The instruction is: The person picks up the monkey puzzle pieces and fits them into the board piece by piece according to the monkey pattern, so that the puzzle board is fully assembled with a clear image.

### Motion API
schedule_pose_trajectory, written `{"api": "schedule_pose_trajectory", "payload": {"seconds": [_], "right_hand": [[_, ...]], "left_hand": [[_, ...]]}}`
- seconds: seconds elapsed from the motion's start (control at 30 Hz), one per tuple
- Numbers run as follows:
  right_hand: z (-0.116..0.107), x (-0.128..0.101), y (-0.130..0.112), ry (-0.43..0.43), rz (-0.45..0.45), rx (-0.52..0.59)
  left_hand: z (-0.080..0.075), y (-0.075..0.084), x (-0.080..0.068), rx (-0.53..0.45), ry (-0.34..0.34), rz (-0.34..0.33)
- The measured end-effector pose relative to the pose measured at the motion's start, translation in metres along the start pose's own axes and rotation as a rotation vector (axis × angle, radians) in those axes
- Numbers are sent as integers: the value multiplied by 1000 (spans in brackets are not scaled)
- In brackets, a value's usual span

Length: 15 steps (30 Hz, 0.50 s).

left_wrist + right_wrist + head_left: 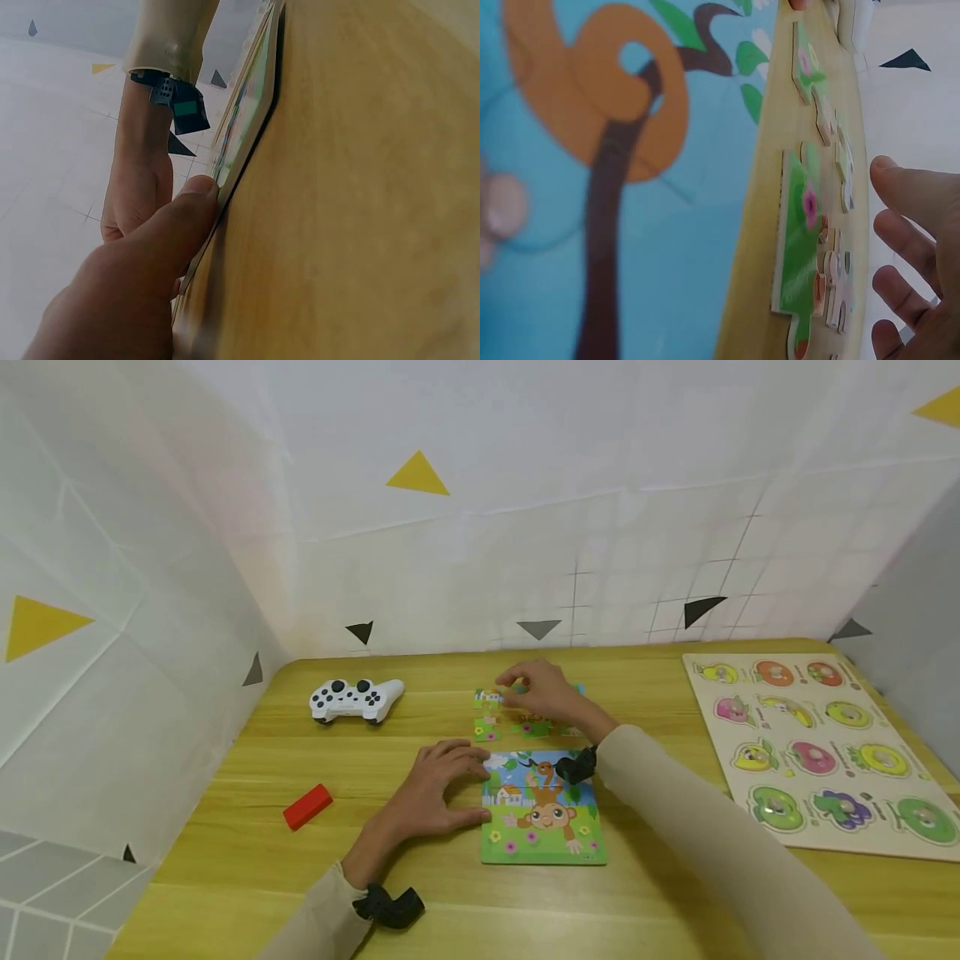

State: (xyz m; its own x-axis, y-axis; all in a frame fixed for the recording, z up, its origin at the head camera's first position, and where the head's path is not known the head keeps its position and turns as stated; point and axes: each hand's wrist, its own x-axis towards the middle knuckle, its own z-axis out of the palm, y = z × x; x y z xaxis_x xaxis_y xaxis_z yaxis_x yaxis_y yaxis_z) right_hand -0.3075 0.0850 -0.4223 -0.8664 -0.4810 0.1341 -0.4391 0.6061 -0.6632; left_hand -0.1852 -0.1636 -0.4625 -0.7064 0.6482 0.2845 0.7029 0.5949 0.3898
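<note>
the square monkey-picture jigsaw board point(543, 810) lay flat on the yellow wooden tabletop point(225, 777), its left edge braced by the relaxed left hand point(438, 789). the loose cardboard puzzle pieces point(491, 727) were scattered just beyond its far edge, nearest the right hand point(543, 693), fingers curled over them. whether a piece was pinched could not be told; the right wrist view showed the fingers point(911, 217) apart from the pieces.

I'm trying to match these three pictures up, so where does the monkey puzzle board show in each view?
Head: the monkey puzzle lies centre, on the table, with the left hand at its left edge.
Left wrist: seen edge-on, upper middle, the thumb against its edge.
Right wrist: fills the left side, blue sky and brown tail.
Shared landmark: the loose pieces beyond the board, also in the right wrist view.
</note>
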Motion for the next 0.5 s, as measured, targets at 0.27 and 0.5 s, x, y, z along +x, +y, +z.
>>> {"api": "schedule_pose_trajectory", "payload": {"seconds": [0.27, 0.5], "right_hand": [[3, 10, 0, -68, 62, -70], [4, 15, -2, -92, 45, -68]], "left_hand": [[1, 1, 0, -1, 4, 4], [-1, 1, 0, -1, 8, 1]]}}
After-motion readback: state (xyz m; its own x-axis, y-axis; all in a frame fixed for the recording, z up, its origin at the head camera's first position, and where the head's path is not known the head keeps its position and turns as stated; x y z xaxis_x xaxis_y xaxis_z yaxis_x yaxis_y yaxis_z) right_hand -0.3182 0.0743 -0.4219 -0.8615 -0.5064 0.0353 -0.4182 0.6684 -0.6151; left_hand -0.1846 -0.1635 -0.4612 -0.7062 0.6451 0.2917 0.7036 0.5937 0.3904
